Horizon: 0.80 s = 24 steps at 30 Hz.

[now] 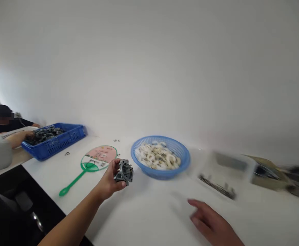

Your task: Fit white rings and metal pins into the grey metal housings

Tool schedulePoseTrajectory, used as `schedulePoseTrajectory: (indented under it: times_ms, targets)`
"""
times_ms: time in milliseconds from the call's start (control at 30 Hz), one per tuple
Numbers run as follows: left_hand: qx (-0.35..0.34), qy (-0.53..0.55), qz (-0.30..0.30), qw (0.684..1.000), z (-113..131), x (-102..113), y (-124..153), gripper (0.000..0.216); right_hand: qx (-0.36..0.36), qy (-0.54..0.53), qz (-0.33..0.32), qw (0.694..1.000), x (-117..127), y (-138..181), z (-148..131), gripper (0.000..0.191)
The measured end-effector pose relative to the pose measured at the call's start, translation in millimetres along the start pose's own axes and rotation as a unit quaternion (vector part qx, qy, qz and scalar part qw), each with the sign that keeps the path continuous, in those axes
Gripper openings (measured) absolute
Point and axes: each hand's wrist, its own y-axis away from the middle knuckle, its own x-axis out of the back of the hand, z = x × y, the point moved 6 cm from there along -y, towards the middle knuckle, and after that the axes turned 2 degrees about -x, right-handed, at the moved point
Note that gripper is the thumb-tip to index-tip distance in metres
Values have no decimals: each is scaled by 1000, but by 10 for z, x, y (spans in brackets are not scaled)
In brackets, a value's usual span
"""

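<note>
My left hand [110,182] is closed around a grey metal carburetor [125,171], its open side with small brass fittings facing up and right. Thumb below and fingers behind, it lifts the part above the white table, left of a blue plastic basket [162,175]. White ring-shaped parts [159,155] fill that basket. Slightly blurred, my right hand [211,222] hovers over the table at the lower right. Its index finger and thumb are apart with nothing visible between them; the other fingers are partly hidden.
A green-handled fan [73,182] lies at left, beyond it a blue crate [59,143] of dark parts with a co-worker's hand [19,138] at it. Thin metal rods [217,187], a clear box [226,171] and a tan bag [269,174] are at right, blurred. A wall [164,68] stands behind.
</note>
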Motion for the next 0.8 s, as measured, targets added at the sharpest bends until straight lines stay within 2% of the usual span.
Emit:
schedulePoseTrajectory:
  times_ms: [100, 133, 200, 233, 333, 433, 500, 600, 667, 733, 800]
  targets:
    - [21, 86, -60, 994, 115, -797, 269, 71, -24, -105, -122, 987, -169, 170, -325, 41]
    - [33, 100, -78, 991, 121, -1033, 327, 71, -37, -160, -141, 976, -200, 222, -398, 45]
    - [48, 114, -103, 987, 95, -1442, 393, 71, -63, -301, -140, 941, -209, 311, -502, 47]
    - [52, 117, -111, 986, 65, -1612, 404, 71, -84, -372, -157, 911, -231, 360, -540, 48]
    - [46, 120, -109, 986, -62, -1983, 365, 71, -149, -521, -158, 825, -230, 466, -599, 44]
    - [35, 99, -95, 990, -219, -2189, 272, 72, -199, -568, -115, 790, -174, 487, -572, 39]
    - [30, 70, -81, 994, -320, -2260, 212, 75, -207, -570, -90, 790, -129, 458, -544, 37]
    - [26, 46, -70, 996, -426, -2324, 146, 77, -200, -542, -41, 815, -55, 394, -490, 33]
    - [26, 42, -66, 997, -459, -2347, 115, 74, -197, -489, -7, 850, -6, 364, -452, 33]
    - [35, 30, -64, 997, -479, -2345, 94, 69, -194, -396, 19, 897, 41, 347, -417, 34]
    - [56, 12, -69, 996, -502, -2323, 83, 64, -196, -304, 34, 932, 76, 334, -382, 34]
